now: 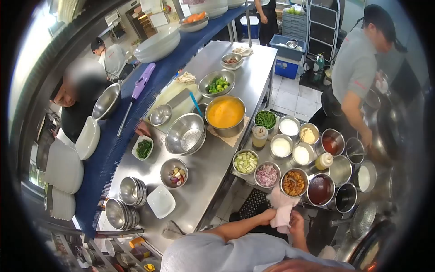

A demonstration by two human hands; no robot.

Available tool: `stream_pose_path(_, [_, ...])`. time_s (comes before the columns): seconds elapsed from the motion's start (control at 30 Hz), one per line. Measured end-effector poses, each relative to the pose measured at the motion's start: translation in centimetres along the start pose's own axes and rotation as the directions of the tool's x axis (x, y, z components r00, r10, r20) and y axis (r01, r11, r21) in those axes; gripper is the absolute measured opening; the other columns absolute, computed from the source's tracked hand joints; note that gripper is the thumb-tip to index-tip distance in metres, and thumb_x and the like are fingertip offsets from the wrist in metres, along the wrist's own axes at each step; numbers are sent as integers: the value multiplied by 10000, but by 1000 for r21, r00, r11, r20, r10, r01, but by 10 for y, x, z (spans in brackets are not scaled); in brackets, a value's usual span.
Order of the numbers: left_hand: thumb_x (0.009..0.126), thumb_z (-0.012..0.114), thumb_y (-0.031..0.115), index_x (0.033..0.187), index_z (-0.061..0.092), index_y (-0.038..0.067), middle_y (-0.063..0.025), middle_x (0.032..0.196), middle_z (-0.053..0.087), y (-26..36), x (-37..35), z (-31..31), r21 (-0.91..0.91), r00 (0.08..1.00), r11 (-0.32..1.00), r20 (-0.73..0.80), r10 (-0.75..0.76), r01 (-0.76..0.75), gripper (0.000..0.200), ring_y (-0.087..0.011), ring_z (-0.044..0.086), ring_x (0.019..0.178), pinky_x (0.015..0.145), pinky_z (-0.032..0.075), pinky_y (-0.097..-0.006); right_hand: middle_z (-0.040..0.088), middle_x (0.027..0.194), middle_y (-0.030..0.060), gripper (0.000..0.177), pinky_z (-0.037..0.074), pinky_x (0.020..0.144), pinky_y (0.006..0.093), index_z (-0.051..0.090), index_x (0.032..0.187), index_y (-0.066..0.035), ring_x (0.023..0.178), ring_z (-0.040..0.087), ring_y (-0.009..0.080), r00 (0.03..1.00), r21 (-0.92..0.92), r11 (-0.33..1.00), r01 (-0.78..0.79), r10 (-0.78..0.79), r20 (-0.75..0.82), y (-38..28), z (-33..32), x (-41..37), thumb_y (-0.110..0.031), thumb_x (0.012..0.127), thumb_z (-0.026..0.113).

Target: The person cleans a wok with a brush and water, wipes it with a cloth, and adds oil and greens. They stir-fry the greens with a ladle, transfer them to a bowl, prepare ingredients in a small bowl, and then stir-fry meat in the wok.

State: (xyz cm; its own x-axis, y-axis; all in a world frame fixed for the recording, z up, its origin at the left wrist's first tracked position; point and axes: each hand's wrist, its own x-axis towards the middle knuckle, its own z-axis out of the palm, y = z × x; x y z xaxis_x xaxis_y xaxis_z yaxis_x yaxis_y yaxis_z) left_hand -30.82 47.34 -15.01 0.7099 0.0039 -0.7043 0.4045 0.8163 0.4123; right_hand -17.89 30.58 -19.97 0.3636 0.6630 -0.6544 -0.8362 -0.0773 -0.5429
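Low in the middle of the view, my left hand (267, 216) is closed on a pale pink cloth (282, 216). On the cloth's other side my right hand (297, 223) has its fingers curled against the edge, also gripping it. The upper end of the cloth reaches a steel pot of browned diced pieces (293, 182). Close by stand a pot of chopped red onion (267, 175), a pot of dark red sauce (321, 188) and a pot of diced green vegetable (245, 162).
A steel counter (206, 167) on the left bears a pot of orange liquid (225, 113), a colander (186, 133) and stacked bowls (121, 214). Right, a co-worker (362, 68) stands by the stove with a wok (374, 245) nearer me. Another person (74, 109) is behind the blue shelf (122, 131).
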Motion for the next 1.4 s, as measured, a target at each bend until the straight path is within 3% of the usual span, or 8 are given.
stream_pose_path(0.13, [921, 462, 139, 1071, 629, 10, -117, 1026, 666, -25, 48, 5, -193, 991, 975, -98, 92, -110, 258, -235, 660, 848, 781, 521, -360, 619, 928, 168, 426, 492, 759, 450, 573, 1142, -6, 871, 608, 338, 606, -876, -268, 401, -640, 473, 29, 48, 13, -246, 790, 558])
stream_pose_path(0.2, [916, 466, 207, 1083, 616, -9, -186, 1052, 653, -28, 66, -18, 722, 863, 586, 31, 504, -368, 311, -303, 654, 896, 794, 502, -399, 621, 932, 181, 398, 491, 755, 450, 589, 1110, -4, 849, 611, 338, 696, -848, -125, 515, -517, 499, 40, 42, 17, -234, 787, 553])
stream_pose_path(0.47, [883, 505, 374, 1301, 462, 60, -316, 1315, 436, -14, 34, 2, 992, 854, 18, 101, 510, -128, 525, -481, 451, 1178, 933, 426, -472, 637, 912, 187, 332, 495, 745, 441, 625, 1031, -5, 837, 623, 335, 827, -938, -14, 346, -468, 312, 47, 78, 23, -200, 775, 546])
stream_pose_path(0.63, [851, 609, 330, 1454, 223, 114, -277, 1374, 385, 0, 6, 22, 416, 967, 907, -195, 163, -69, 748, -375, 457, 1184, 982, 396, -451, 647, 901, 190, 296, 498, 739, 435, 647, 982, -6, 830, 631, 332, 845, -956, -66, 287, -452, 285, 43, 107, 44, -179, 767, 541])
stream_pose_path(1.1, [868, 597, 308, 1418, 266, 43, -277, 1299, 453, 70, 71, -34, 799, 952, 574, -5, 306, -180, 694, -343, 502, 1122, 940, 420, -431, 668, 899, 203, 268, 503, 753, 415, 683, 945, -16, 862, 641, 343, 850, -984, 97, 149, -521, 77, 28, 167, -86, -133, 746, 547])
stream_pose_path(1.17, [870, 595, 305, 1413, 273, 33, -277, 1288, 463, 69, 67, -41, 850, 945, 489, 33, 325, -198, 687, -338, 508, 1113, 934, 423, -429, 662, 935, 203, 328, 501, 771, 417, 654, 1056, -59, 893, 629, 359, 649, -801, 376, 467, -761, 21, 57, 141, -143, -133, 753, 551])
stream_pose_path(1.3, [885, 580, 311, 1371, 322, -15, -275, 1247, 494, 52, 30, -51, 872, 877, 327, 205, 435, -365, 640, -336, 518, 1095, 924, 422, -426, 615, 997, 161, 279, 457, 782, 497, 628, 992, -54, 967, 574, 349, -339, -878, 442, -184, -867, -365, 126, 0, -270, -137, 727, 599])
stream_pose_path(1.4, [897, 559, 322, 1284, 438, -50, -275, 1188, 535, 28, -28, -82, 874, 661, -308, 486, 572, -376, 550, -360, 521, 1094, 942, 405, -421, 507, 1123, 232, 528, 472, 785, 494, 442, 1282, -64, 1067, 499, 392, -494, -150, 823, -548, -463, -736, 162, -50, -414, -141, 782, 593])
